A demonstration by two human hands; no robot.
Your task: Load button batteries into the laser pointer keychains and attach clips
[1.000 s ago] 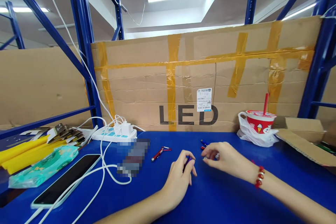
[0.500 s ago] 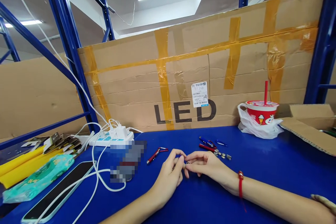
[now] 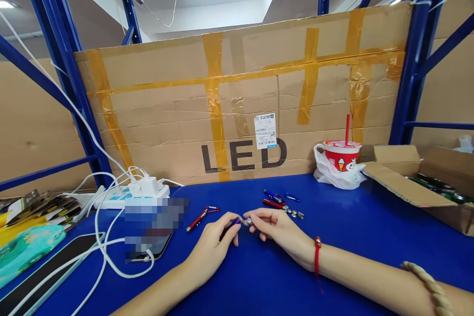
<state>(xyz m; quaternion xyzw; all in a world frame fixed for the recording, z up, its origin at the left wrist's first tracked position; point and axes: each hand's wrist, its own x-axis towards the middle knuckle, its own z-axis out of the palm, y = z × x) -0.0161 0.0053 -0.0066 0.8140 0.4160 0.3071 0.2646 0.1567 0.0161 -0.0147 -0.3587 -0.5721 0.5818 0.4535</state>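
My left hand (image 3: 215, 242) is closed in a pinch on a small blue-purple tube (image 3: 236, 220), partly hidden by the fingers. My right hand (image 3: 272, 223) pinches a small silver round piece (image 3: 248, 221) close to the tube's end; whether the two touch I cannot tell. Left of my hands lies a slim red keychain flashlight (image 3: 197, 219) with a carabiner clip. Beyond my right hand are a red tube (image 3: 273, 204), a blue tube (image 3: 272, 195), a blue carabiner (image 3: 292, 197) and several small silver round pieces (image 3: 294, 214).
White cables run from a power strip (image 3: 111, 199) past a phone (image 3: 55, 271) at left. A teal packet (image 3: 33, 252) lies beside it. At right stand a red cup (image 3: 341, 157) in a plastic bag and an open cardboard box (image 3: 448, 207). A cardboard sheet (image 3: 166, 123) walls the back.
The view has swung to the right, bringing more of the open box into sight. Between my fingers the blue-purple tube and silver piece now show, which were mostly hidden before.
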